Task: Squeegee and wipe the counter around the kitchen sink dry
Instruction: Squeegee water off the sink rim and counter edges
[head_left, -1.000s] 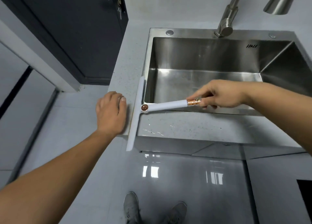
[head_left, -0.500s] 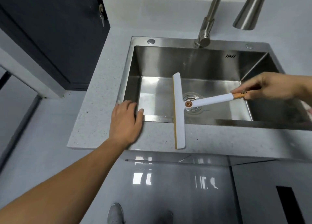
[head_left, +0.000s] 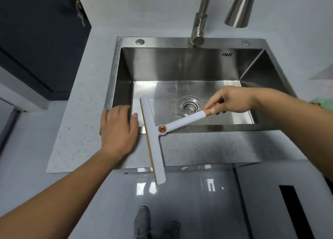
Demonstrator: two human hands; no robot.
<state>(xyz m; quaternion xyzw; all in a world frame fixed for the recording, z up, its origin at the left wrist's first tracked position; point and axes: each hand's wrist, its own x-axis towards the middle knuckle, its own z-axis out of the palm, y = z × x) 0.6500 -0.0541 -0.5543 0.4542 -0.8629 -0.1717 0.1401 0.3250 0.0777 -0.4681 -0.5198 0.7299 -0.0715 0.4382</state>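
Pale speckled stone table (head_left: 81, 130), matte and flat, framing a rectangular brushed stainless-steel sink (head_left: 180, 65) with sharp inner corners. At the far rim, a cylindrical brushed-metal faucet (head_left: 199, 22). Across the near table strip and near sink rim, a white T-shaped plastic squeegee (head_left: 155, 145): long flat blade with a tan edge strip, far end over the basin, near end overhanging the table edge, handle slanting right over the basin. Left grip (head_left: 118, 130) wide and flat, fingers straight, resting on the near-left sink corner, thumb just beside the blade. Right grip (head_left: 232, 100) narrow, pinching the handle's copper-coloured end between thumb and fingertips. In the basin, a round perforated metal drain strainer (head_left: 190, 105).
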